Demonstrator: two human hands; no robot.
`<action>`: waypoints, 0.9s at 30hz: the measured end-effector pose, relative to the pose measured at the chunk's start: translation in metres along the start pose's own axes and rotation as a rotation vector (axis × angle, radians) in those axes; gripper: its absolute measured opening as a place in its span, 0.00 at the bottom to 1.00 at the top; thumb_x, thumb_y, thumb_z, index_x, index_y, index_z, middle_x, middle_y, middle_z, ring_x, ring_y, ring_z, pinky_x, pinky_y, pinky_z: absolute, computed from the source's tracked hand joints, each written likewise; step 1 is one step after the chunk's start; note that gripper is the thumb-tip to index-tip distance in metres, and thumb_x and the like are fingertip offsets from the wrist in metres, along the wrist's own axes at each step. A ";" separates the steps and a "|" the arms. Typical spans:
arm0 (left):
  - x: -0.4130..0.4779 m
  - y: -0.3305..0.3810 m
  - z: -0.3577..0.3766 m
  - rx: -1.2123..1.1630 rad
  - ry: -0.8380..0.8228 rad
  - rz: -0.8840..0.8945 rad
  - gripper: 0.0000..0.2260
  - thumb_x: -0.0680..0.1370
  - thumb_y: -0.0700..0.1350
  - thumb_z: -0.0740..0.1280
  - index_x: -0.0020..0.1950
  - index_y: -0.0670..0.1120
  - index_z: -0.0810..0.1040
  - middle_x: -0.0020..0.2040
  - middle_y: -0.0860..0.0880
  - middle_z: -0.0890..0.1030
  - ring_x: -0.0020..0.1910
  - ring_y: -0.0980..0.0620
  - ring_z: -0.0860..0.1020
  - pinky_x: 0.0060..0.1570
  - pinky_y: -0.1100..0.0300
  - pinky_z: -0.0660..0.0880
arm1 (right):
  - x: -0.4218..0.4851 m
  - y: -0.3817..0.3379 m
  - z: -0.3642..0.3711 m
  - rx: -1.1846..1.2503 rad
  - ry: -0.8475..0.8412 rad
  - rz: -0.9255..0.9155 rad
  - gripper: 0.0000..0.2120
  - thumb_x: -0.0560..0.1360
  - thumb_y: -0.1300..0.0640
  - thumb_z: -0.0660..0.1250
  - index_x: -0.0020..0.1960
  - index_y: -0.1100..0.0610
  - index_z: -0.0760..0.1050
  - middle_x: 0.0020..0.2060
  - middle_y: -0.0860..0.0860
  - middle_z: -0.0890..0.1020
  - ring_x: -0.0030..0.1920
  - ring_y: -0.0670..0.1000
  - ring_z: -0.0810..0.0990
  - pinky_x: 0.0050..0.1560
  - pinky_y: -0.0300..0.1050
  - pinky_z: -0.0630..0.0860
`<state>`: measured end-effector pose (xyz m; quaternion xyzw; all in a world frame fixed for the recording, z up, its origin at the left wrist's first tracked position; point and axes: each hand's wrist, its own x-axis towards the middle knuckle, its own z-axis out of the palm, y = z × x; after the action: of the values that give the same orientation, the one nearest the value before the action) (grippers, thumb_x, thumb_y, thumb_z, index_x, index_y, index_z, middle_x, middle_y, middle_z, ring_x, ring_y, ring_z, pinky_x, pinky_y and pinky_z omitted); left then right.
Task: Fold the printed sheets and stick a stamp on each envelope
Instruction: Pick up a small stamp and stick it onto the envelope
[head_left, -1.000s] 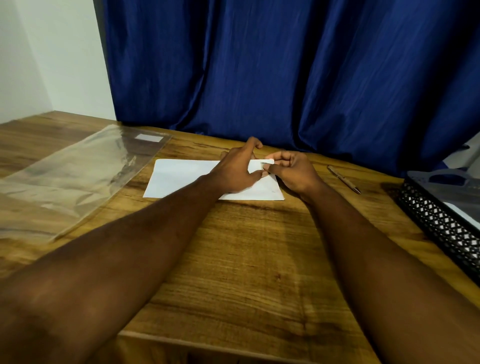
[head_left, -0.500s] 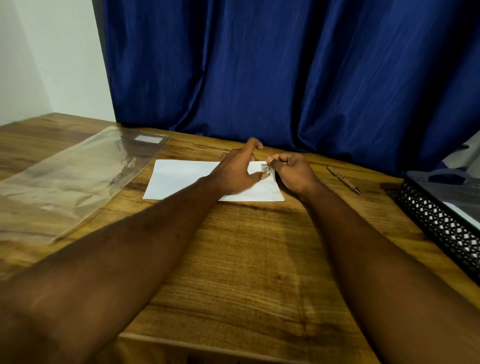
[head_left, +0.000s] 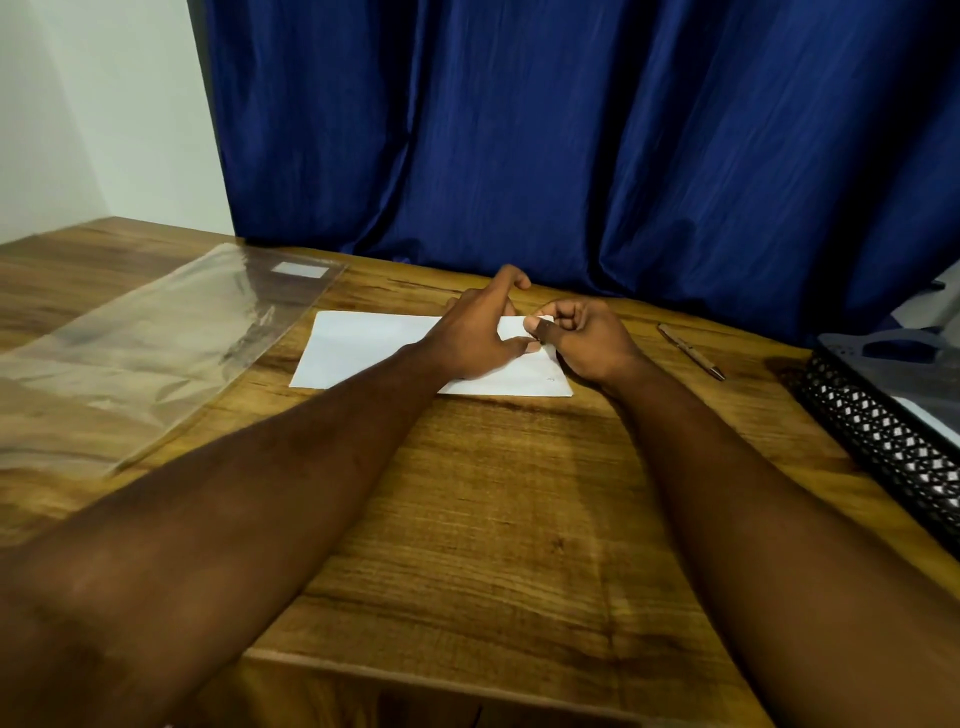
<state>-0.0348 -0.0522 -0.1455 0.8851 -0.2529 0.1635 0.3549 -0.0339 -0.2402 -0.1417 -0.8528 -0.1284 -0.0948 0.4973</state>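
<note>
The right grip (head_left: 584, 340) is rolling its thumb down over the stamp, which was showing between the grips half a second ago and is now hiding beneath it. At the left the sleeve (head_left: 156, 338) is lying as before. The envelope (head_left: 363, 348) is lying flat on the worktop (head_left: 493, 493), unmoved. The left grip (head_left: 480, 338) is resting on it, fingers apart, index lifted, holding nothing. The right grip's fingers are curling inward; whether it is pinching the stamp or only pressing it, I cannot tell. Beyond it the pen (head_left: 691, 351) and tray (head_left: 883, 436) are sitting untouched. The risks, as I judge them: a sliding thumb skewing or creasing the stamp, the stamp clinging to the skin and lifting away, or the left grip easing and letting the envelope shift.
</note>
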 end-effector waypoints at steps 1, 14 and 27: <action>0.000 0.001 0.000 -0.009 -0.002 -0.005 0.30 0.73 0.51 0.79 0.69 0.55 0.66 0.46 0.53 0.79 0.45 0.54 0.77 0.44 0.55 0.73 | 0.000 -0.001 -0.001 -0.004 -0.002 0.002 0.06 0.80 0.56 0.74 0.49 0.59 0.85 0.38 0.51 0.87 0.32 0.40 0.80 0.34 0.33 0.73; 0.004 0.005 -0.001 0.119 0.116 -0.023 0.36 0.74 0.57 0.77 0.74 0.56 0.61 0.55 0.53 0.78 0.59 0.48 0.75 0.64 0.45 0.71 | 0.000 -0.004 0.000 0.190 0.102 0.036 0.08 0.80 0.59 0.74 0.55 0.64 0.84 0.44 0.56 0.88 0.37 0.46 0.85 0.36 0.38 0.80; -0.003 0.011 -0.009 -0.067 0.586 -0.549 0.41 0.75 0.65 0.71 0.79 0.46 0.59 0.79 0.42 0.59 0.76 0.42 0.63 0.73 0.46 0.66 | 0.012 -0.007 -0.004 0.609 0.492 0.257 0.02 0.81 0.59 0.72 0.52 0.56 0.80 0.48 0.55 0.87 0.54 0.60 0.87 0.56 0.62 0.84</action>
<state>-0.0443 -0.0521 -0.1348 0.8236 0.0997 0.2995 0.4712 -0.0246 -0.2387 -0.1302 -0.6278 0.0798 -0.1904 0.7505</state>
